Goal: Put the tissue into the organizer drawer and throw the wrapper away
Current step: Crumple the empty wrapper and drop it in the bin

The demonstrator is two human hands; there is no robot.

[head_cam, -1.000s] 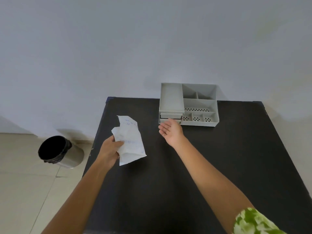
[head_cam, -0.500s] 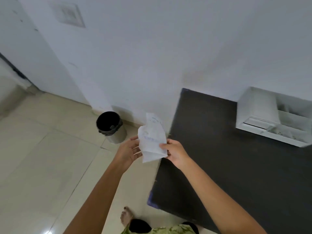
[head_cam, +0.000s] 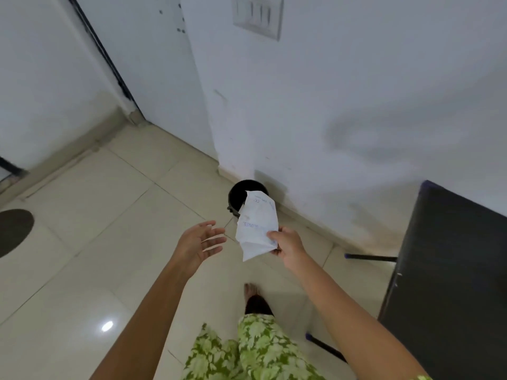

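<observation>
A crumpled white wrapper (head_cam: 256, 224) with faint blue print hangs in the air, pinched at its right edge by my right hand (head_cam: 288, 244). My left hand (head_cam: 201, 241) is open just left of it, palm up, fingers spread, touching nothing. Behind the wrapper a small black-lined bin (head_cam: 242, 194) stands on the floor against the wall; the wrapper's top covers part of its right rim. The organizer and the tissue are out of view.
The black table (head_cam: 450, 270) fills the right edge, its dark legs (head_cam: 370, 257) reaching onto the tiled floor. A white wall with a switch plate (head_cam: 258, 15) is ahead. A dark round mat (head_cam: 13, 231) lies at far left. My foot (head_cam: 251, 290) is below.
My view has swung left and down from the table toward the bin. The wrapper passed from my left hand to my right, and the left hand let go and opened.
</observation>
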